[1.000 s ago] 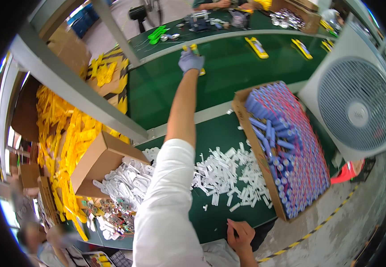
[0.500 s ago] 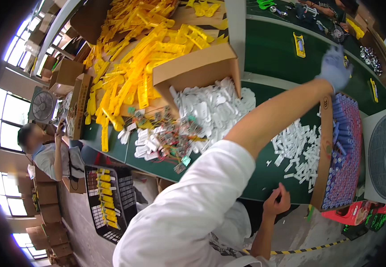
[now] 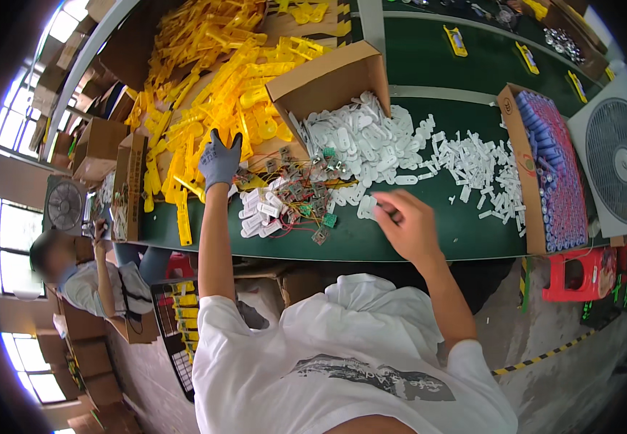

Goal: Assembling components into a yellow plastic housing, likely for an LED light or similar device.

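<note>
My left hand (image 3: 219, 163), in a grey glove, reaches to the near edge of a heap of yellow plastic casings (image 3: 237, 94). Its thumb and a finger are spread, and no object shows between them. Over the green table, my bare right hand (image 3: 413, 230) has its fingers curled together; a dark spot shows between them, too small to name. Right by its fingertips lies a white oval plastic piece (image 3: 365, 208), at the edge of a pile of similar white covers (image 3: 350, 145). Small circuit boards with red wires (image 3: 306, 192) and white rectangular parts (image 3: 261, 210) lie between my hands.
A tipped cardboard box (image 3: 328, 76) stands behind the white covers. Small white strips (image 3: 472, 163) are scattered rightward, beside a box of blue cylindrical cells (image 3: 556, 173) and a fan (image 3: 621, 159). Yellow casings (image 3: 455, 41) sit on the green belt. A co-worker (image 3: 89, 271) sits at left.
My left hand has swung from the belt at far right back to the yellow heap. My right hand has moved from the table's front edge to the white covers. The whole view has turned.
</note>
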{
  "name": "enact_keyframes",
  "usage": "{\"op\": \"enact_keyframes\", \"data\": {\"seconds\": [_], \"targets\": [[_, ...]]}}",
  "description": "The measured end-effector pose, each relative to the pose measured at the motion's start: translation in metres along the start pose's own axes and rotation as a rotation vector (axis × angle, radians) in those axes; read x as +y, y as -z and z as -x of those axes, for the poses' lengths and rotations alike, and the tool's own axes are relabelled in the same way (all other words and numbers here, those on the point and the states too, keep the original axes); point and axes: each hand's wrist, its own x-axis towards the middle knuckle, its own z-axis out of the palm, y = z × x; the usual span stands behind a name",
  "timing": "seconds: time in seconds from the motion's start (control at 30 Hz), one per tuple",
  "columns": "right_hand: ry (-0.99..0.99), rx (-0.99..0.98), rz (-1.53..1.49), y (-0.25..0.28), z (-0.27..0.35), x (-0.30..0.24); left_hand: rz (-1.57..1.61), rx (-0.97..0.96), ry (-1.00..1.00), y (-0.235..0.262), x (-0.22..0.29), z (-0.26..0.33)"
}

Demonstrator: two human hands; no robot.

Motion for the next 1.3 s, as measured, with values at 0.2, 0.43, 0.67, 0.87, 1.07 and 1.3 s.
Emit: {"op": "enact_keyframes", "data": {"seconds": [0.2,0.43,0.67,0.87,1.07,1.3], "targets": [[0.255,-0.014,0.434,-0.065,-0.086,0.016,0.116,-0.172,0.004,-0.031,0.019,-0.030],[-0.040,-0.219,-0.159,-0.032,-0.091,0.008,0.637,-0.101,0.082,-0.063,-0.039,-0.052],[0.012,0.248,-0.485,0.065,-0.101,-0.009,1.585,-0.578,0.100,-0.089,-0.061,-0.038],[-0.492,0.158,0.317,0.136,-0.011,0.040,1.683,-0.646,0.154,-0.097,-0.095,-0.051],[-0.100,0.212,0.689,0.108,0.030,0.049,0.707,-0.192,-0.648,-0.075,-0.107,-0.041],[-0.112,0.036,0.669,0.083,0.016,0.075,1.056,-0.454,0.076,-0.029,-0.146,-0.025]]}}
